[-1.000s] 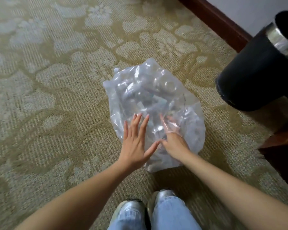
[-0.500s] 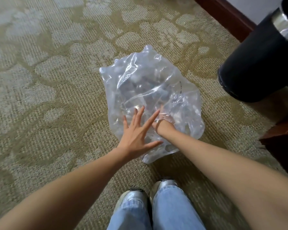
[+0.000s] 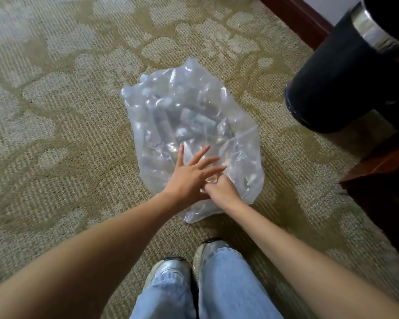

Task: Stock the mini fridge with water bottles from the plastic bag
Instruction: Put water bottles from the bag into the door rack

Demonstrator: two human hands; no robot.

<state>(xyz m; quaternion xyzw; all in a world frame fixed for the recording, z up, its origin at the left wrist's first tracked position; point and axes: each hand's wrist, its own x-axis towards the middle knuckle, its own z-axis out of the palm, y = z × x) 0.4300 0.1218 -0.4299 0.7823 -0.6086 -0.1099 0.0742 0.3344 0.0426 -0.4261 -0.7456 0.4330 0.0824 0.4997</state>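
On one plastic bag (image 3: 189, 116), left hand (image 3: 189, 179) fingers lie spread; right hand (image 3: 221, 192) fingers hidden, grip unclear.

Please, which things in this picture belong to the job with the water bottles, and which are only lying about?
For the job: plastic bag; water bottles inside it; left hand flat on the bag; right hand gripping its film.
Lying about: black bin; patterned carpet; silver shoes.

left hand (image 3: 190, 178) flat, fingers spread | right hand (image 3: 220, 191) curled, fingertips hidden | arms extended
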